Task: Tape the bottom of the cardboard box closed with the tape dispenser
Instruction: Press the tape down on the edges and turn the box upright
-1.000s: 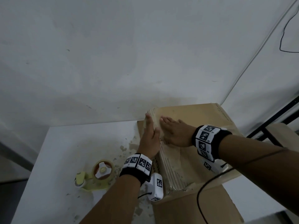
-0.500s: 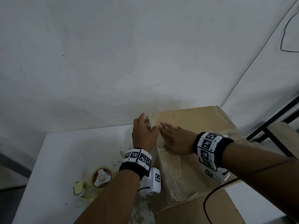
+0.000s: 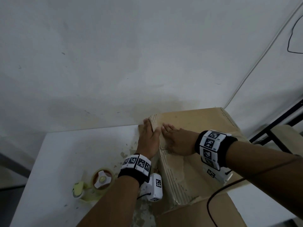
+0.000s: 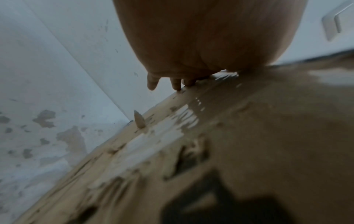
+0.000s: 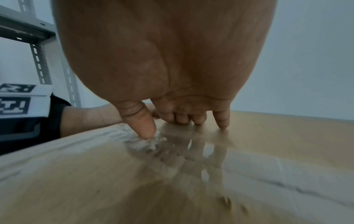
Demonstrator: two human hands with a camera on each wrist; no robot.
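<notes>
A worn cardboard box (image 3: pixel 201 122) stands on the white table (image 3: pixel 68 154) against the wall, its top face glossy with tape. My left hand (image 3: pixel 148 138) lies flat along the box's left edge near the far corner, fingers straight (image 4: pixel 176 84), pressing the side. My right hand (image 3: pixel 177 140) lies palm down on the top face beside it, fingers spread and pressing (image 5: pixel 220 121), thumb (image 5: pixel 141 124) on torn tape. The tape dispenser (image 3: pixel 96 182), yellow-green with a brown tape roll, lies on the table to the left, untouched.
Bits of torn cardboard and tape litter the table (image 3: pixel 129 154) beside the box. A loose cardboard flap (image 3: pixel 196 215) juts out at the near side. A black metal frame (image 3: pixel 275 126) stands to the right, and a black cable (image 3: pixel 218 192) hangs from my right arm.
Both hands have slid farther along the box's left edge toward the far corner, and the left hand now lies flatter against the side. The dispenser stayed put.
</notes>
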